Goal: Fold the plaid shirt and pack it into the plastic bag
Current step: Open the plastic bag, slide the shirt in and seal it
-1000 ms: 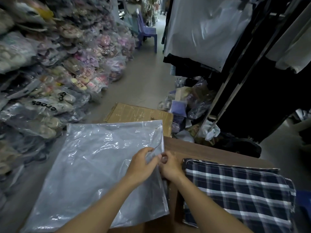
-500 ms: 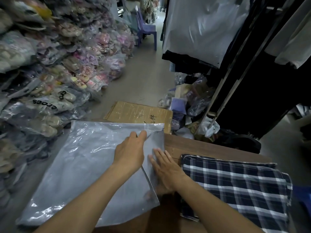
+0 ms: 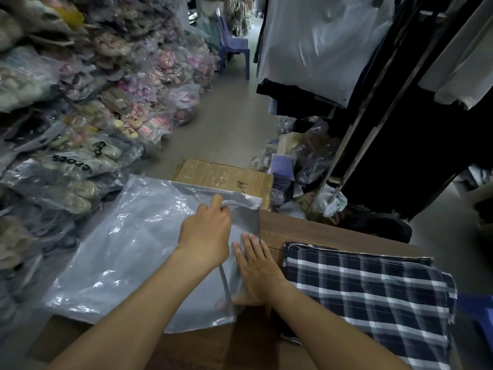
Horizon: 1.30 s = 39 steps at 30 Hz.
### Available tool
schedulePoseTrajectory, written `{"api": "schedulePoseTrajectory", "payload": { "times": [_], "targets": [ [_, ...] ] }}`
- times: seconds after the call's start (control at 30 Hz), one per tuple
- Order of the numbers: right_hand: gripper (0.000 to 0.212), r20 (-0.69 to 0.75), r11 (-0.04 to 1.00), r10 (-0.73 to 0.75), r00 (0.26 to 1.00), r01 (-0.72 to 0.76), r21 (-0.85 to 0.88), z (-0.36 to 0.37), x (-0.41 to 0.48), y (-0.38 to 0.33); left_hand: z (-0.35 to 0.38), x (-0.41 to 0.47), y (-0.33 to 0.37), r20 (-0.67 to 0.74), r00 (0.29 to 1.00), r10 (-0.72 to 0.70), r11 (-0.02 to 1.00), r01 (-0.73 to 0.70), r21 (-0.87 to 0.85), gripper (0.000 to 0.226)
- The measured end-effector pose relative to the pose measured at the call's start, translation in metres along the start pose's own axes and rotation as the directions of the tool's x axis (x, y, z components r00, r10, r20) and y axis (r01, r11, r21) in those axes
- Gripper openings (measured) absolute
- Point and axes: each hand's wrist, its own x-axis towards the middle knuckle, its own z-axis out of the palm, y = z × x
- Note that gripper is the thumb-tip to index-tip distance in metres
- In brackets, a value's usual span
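A folded navy-and-white plaid shirt [image 3: 373,292] lies on the wooden table [image 3: 306,231] at the right. To its left a clear grey plastic bag [image 3: 120,249] lies flat, hanging partly over the table's left edge. My left hand [image 3: 205,236] pinches the bag's upper layer at its right-hand mouth and lifts it. Flat and fingers together, my right hand [image 3: 256,268] presses on the bag's lower flap just left of the shirt.
A taped cardboard box [image 3: 224,174] stands on the floor beyond the table. Piles of bagged shoes [image 3: 80,116] fill the left side. A rack of hanging dark clothes [image 3: 400,129] stands at the right, with bagged goods [image 3: 298,156] at its foot. A blue chair [image 3: 234,49] stands down the aisle.
Both hands stopped pinching the bag's right edge together. My left hand moved up along the mouth and lifted the top layer; my right hand went flat on the lower flap.
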Motion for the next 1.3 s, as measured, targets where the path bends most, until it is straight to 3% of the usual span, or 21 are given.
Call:
{"api": "schedulePoseTrajectory", "payload": {
  "times": [0.1, 0.17, 0.23, 0.4, 0.57, 0.77, 0.83, 0.93, 1.07, 1.3],
  "targets": [
    [0.106, -0.029, 0.995, 0.005, 1.000, -0.002, 0.103, -0.019, -0.008, 0.000, 0.014, 0.002, 0.000, 0.066, 0.997, 0.032, 0.999, -0.030, -0.032, 0.040],
    [0.067, -0.158, 0.996, -0.020, 0.987, 0.033, 0.083, -0.036, -0.023, 0.008, 0.021, 0.002, 0.000, 0.092, 0.994, 0.050, 0.998, -0.048, -0.031, 0.036],
    [0.041, -0.167, 0.996, -0.087, 0.982, 0.087, -0.010, -0.048, -0.042, 0.022, 0.025, 0.003, -0.001, 0.107, 0.992, 0.063, 0.997, -0.058, -0.047, 0.034],
    [0.036, 0.116, 0.975, -0.108, 0.987, 0.128, -0.181, -0.055, -0.073, 0.056, 0.032, 0.004, 0.006, 0.129, 0.987, 0.100, 0.992, -0.089, -0.088, 0.034],
    [0.047, 0.162, 0.959, -0.117, 0.980, 0.155, -0.240, -0.045, -0.065, 0.063, 0.041, 0.002, 0.014, 0.168, 0.977, 0.135, 0.988, -0.118, -0.103, 0.044],
    [0.035, 0.151, 0.963, -0.124, 0.981, 0.156, -0.221, -0.050, -0.057, 0.061, 0.053, -0.002, 0.019, 0.191, 0.969, 0.155, 0.981, -0.129, -0.141, 0.060],
    [0.033, 0.128, 0.963, -0.138, 0.982, 0.164, -0.215, -0.058, -0.059, 0.059, 0.055, -0.002, 0.019, 0.193, 0.968, 0.161, 0.979, -0.132, -0.158, 0.059],
    [0.027, -0.014, 0.952, -0.245, 0.969, 0.238, -0.193, -0.077, -0.065, 0.048, 0.058, -0.002, 0.019, 0.206, 0.962, 0.180, 0.973, -0.144, -0.180, 0.060],
    [0.023, -0.188, 0.900, -0.435, 0.881, 0.419, -0.117, -0.081, -0.057, 0.025, 0.065, -0.002, 0.017, 0.192, 0.958, 0.213, 0.953, -0.160, -0.259, 0.061],
    [0.016, -0.286, 0.909, -0.406, 0.868, 0.415, -0.031, -0.039, -0.016, 0.033, 0.062, -0.009, 0.004, 0.161, 0.958, 0.238, 0.909, -0.161, -0.386, 0.074]
  ]
}}
